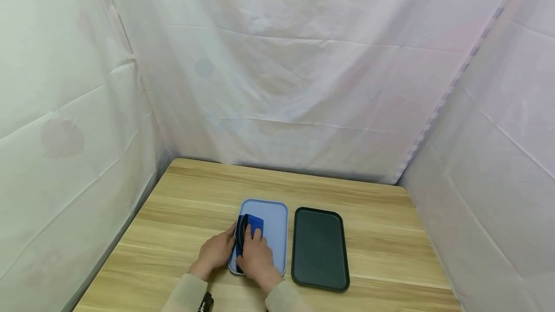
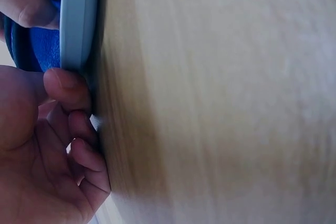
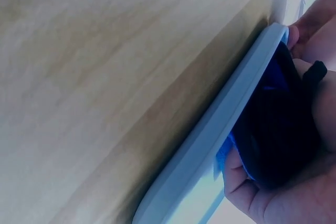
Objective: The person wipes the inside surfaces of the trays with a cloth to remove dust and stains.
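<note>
A soft blue and black fabric piece [image 1: 256, 223], seemingly folded, lies on the left part of a light blue tray [image 1: 276, 235]. My right hand [image 1: 257, 256] lies over it, with fingers on the blue face and thumb near the black edge; the right wrist view shows fingers curled at the fabric's border. At the tray's left rim, my left hand [image 1: 216, 252] has its fingers bent in and appears to pinch the fabric's near edge. In the left wrist view a left fingertip [image 2: 68, 87] touches the tray rim, but the thumb tip is hidden.
A dark green tray [image 1: 320, 249] stands just right of the blue one on the wood-grain table [image 1: 195, 206]. A small black object [image 1: 205, 302] shows beside the left sleeve. White cloth [image 1: 282, 85] hangs around the back and sides.
</note>
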Motion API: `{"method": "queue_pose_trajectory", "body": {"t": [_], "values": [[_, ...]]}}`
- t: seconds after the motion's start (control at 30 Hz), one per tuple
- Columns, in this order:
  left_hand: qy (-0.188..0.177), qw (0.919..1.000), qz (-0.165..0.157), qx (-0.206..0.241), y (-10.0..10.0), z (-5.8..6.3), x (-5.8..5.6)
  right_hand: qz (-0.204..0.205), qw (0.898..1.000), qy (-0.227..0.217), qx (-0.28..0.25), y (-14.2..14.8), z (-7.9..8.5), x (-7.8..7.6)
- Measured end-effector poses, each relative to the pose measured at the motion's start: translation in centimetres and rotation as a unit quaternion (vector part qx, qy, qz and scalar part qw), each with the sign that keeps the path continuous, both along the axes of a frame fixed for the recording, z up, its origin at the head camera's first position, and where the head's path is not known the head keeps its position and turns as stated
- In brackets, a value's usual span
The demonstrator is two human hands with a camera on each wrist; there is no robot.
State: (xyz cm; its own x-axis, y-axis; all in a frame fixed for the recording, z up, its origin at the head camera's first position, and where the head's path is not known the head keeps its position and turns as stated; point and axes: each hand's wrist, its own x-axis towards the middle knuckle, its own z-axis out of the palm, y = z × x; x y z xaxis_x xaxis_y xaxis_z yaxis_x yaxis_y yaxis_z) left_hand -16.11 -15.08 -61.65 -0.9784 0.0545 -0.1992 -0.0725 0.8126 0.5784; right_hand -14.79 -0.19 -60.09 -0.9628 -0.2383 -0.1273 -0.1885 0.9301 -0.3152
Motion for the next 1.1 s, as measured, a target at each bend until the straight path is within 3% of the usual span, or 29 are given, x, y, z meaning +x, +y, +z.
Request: {"method": "queue_pose_trajectory", "body": {"t": [0.7,1.1], "values": [[0.003,0.9999,-0.001,-0.011,0.1,0.0,-0.1,0.016,1.0,-0.026,-0.003,2.2,0.6,-0.1],[0.01,0.9999,0.005,-0.008,0.2,-0.2,-0.1,-0.015,0.999,-0.028,-0.019,2.9,0.2,0.1]]}}
